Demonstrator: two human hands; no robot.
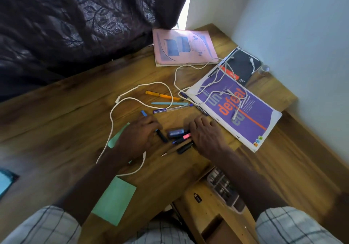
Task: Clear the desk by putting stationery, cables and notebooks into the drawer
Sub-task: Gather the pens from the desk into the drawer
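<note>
My left hand (136, 138) lies on the wooden desk (56, 115), fingers curled over a blue-capped pen (144, 113) whose tip pokes out beyond them. My right hand (205, 136) rests flat, fingers straight, against a cluster of markers: a blue marker (175, 132), a pink highlighter (186, 136), a black marker (162, 136), a black pen (185, 147) and a pencil (170, 151). An orange pen (162, 95), a light blue pen (170, 103) and a clear pen (170, 109) lie farther back. White cables (141, 100) loop across the desk and over a purple notebook (245, 115).
A pink notebook (183, 47) and a black notebook (243, 66) lie at the back by the wall, near a small clear cup (264, 69). Green papers (115, 200) lie under my left arm. An open wooden drawer (207, 211) below the desk edge holds a calculator (222, 187). A dark curtain (75, 17) hangs behind.
</note>
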